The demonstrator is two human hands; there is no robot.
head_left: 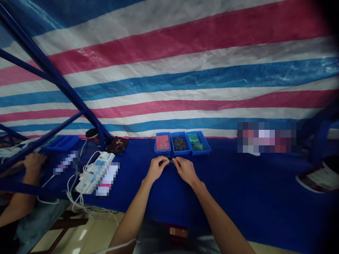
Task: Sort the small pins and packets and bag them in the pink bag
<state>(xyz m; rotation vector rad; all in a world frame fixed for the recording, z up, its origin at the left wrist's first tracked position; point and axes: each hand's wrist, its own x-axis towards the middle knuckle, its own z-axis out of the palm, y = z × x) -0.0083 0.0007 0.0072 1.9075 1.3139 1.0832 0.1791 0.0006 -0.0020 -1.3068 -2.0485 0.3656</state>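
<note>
My left hand (156, 168) and my right hand (185, 169) meet over the blue table, fingertips pinched around the two ends of a small thin metallic piece (171, 162). What exactly the piece is, I cannot make out. Just beyond my hands stand three blue bins side by side. Pink pieces fill the left bin (162, 141), many small dark screw-like parts lie in the middle bin (180, 144), and green packets are in the right bin (196, 141).
White power strips (95, 173) with tangled cables lie at the left, near a brown packet (118, 144) and a dark cup (92, 134). Another person's hand (34, 160) rests farther left, behind blue frame bars (53, 76). A round container (321, 175) stands at the right.
</note>
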